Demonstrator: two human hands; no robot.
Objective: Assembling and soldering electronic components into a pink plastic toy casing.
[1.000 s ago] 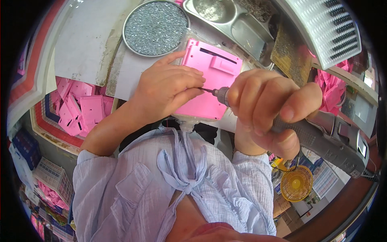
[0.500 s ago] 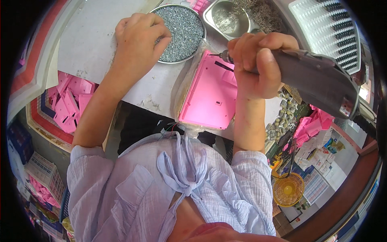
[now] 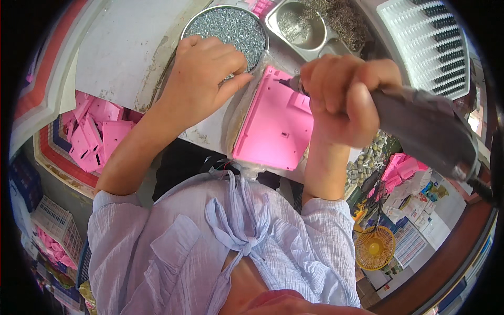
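Note:
My right hand (image 3: 344, 97) is wrapped round a dark electric screwdriver (image 3: 428, 126). Its slim tip lies over the upper part of a flat pink plastic panel (image 3: 273, 123) with small holes, which sits on a plastic-wrapped support (image 3: 239, 118). Just left of the panel, my left hand (image 3: 207, 73) is closed, thumb and forefinger drawn together; whatever they may hold is too small to make out. That hand covers the near left rim of a round metal bowl (image 3: 185, 32) full of small silvery screws (image 3: 231, 27).
At the upper right stand a metal tray (image 3: 320, 48) with small metal parts and a white rack (image 3: 422, 47) with black rows. More pink panels (image 3: 94, 134) fill a box at left. Small greyish pieces (image 3: 367, 163) and a yellow basket (image 3: 375, 247) lie at right.
My left hand has moved from the bowl's left side toward the panel, right and nearer to me, its fingers closer together. The screwdriver has shifted slightly right and nearer, its tip now over the panel.

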